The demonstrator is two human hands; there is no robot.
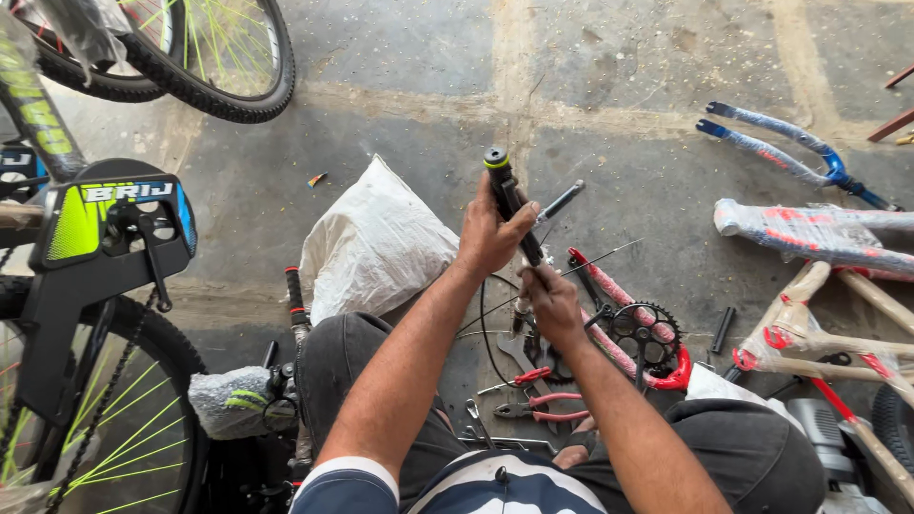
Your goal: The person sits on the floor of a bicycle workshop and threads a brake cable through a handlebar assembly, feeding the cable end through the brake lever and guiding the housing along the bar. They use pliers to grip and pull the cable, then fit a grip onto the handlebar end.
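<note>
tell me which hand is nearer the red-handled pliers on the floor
Right. The right hand grips the lower end of the black tube, just above the red-handled pliers. The left hand holds the tube higher up, farther from them.

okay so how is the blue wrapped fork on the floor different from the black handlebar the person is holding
The blue wrapped fork lies flat on the stone floor, untouched; the black handlebar stands nearly upright, gripped by the left hand above and the right hand below. The fork shows two blue legs in clear wrap with red print; the handlebar is a single bare black bar with a yellow-green ring near its top end. Both are loose bicycle parts, not yet fitted.
</note>
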